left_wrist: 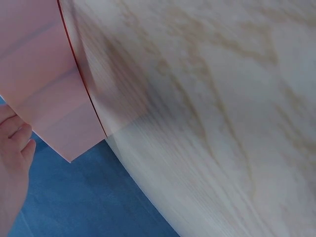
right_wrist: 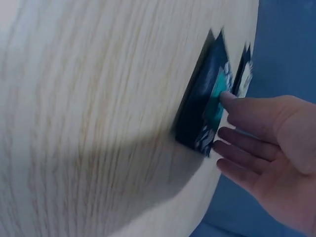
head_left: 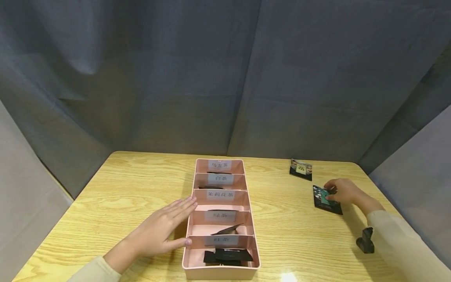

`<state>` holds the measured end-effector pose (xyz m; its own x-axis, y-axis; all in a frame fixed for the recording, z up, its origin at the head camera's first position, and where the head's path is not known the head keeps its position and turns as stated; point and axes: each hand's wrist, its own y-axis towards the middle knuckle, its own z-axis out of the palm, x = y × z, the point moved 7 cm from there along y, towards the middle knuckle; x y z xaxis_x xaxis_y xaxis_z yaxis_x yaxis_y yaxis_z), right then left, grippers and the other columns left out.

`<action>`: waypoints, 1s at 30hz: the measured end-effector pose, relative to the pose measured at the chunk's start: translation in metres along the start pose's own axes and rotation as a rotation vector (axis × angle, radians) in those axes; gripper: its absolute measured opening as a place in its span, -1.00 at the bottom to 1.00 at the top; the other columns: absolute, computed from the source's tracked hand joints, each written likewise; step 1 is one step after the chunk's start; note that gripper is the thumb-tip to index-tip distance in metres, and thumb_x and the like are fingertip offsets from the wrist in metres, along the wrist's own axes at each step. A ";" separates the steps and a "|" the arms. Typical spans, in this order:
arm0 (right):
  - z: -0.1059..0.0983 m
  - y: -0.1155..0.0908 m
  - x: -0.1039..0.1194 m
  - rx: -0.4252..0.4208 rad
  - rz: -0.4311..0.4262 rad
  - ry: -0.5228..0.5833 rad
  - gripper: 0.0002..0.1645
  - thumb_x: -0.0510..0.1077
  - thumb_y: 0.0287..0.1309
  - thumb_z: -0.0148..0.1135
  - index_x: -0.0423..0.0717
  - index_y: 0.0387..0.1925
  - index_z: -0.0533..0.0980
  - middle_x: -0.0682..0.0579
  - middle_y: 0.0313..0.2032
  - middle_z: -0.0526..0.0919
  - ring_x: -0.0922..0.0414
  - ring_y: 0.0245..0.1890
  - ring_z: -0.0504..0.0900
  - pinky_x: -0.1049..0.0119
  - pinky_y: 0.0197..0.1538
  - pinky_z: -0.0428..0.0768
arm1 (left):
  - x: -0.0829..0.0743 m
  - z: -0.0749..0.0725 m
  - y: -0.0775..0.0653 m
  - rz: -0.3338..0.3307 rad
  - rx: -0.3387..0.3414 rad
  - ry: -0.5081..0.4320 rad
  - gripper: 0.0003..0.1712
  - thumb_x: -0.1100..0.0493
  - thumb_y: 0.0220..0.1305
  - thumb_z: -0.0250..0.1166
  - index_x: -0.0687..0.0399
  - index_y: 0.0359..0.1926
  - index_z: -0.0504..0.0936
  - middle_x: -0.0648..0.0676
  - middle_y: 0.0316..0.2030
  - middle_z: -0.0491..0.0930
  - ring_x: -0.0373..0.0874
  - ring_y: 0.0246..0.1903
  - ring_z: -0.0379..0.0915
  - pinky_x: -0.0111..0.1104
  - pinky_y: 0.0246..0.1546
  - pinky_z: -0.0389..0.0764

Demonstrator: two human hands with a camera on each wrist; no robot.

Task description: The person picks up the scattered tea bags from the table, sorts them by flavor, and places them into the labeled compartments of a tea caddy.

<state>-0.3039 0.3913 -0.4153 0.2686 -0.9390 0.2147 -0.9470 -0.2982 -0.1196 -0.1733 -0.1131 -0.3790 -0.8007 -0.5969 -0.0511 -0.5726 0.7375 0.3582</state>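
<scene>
A long pink divided box (head_left: 221,273) stands on the table, its compartments bearing Chinese tea labels. My left hand (head_left: 163,227) rests against its left side, fingers extended, fingertips at the rim. In the left wrist view, part of that hand (left_wrist: 15,153) shows beside the pink wall. At the right, my right hand (head_left: 343,192) is over a black tea packet with a green label (head_left: 320,200). Its thumb touches the green label in the right wrist view, where the other fingers (right_wrist: 242,153) are loosely bent near the packet's edge.
Another dark tea packet with a pale yellow label (head_left: 301,169) lies farther back. Black packets (head_left: 229,254) lie in the box's front compartment, and thin dark ones show in others. A dark curtain (head_left: 183,78) hangs behind the wooden table (head_left: 141,176). A small black device (head_left: 366,241) sits at the right sleeve.
</scene>
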 end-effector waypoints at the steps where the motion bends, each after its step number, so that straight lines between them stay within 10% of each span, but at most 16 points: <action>1: 0.000 0.001 -0.003 -0.005 0.003 0.004 -0.47 -0.14 -0.02 0.42 -0.45 -0.08 0.54 -0.37 -0.17 0.66 -0.23 -0.20 0.66 -0.02 -0.18 0.67 | 0.000 0.000 0.000 0.001 0.000 0.001 0.01 -0.21 0.14 0.30 0.12 0.48 0.10 0.18 0.43 0.21 0.03 0.41 0.21 -0.12 0.37 0.30; 14: -0.001 0.004 -0.015 -0.036 0.036 0.052 -0.46 -0.04 -0.07 0.46 -0.39 -0.15 0.59 -0.29 -0.24 0.71 -0.18 -0.24 0.68 -0.02 -0.18 0.66 | -0.001 -0.002 0.002 0.017 -0.008 0.009 0.00 -0.21 0.15 0.29 0.18 0.46 0.13 0.21 0.42 0.23 0.05 0.40 0.22 -0.32 0.50 0.08; 30: -0.010 0.006 0.022 -0.033 0.007 0.096 -0.58 -0.06 -0.15 0.52 -0.29 -0.29 0.64 -0.11 -0.36 0.71 0.08 -0.37 0.62 0.14 -0.29 0.63 | 0.000 -0.001 0.000 0.002 0.007 0.009 0.00 -0.21 0.15 0.30 0.17 0.45 0.14 0.21 0.42 0.22 0.06 0.40 0.22 -0.12 0.38 0.30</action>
<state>-0.3053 0.3708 -0.4013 0.2452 -0.9197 0.3065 -0.9545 -0.2844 -0.0898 -0.1732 -0.1130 -0.3782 -0.8002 -0.5983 -0.0420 -0.5724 0.7407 0.3518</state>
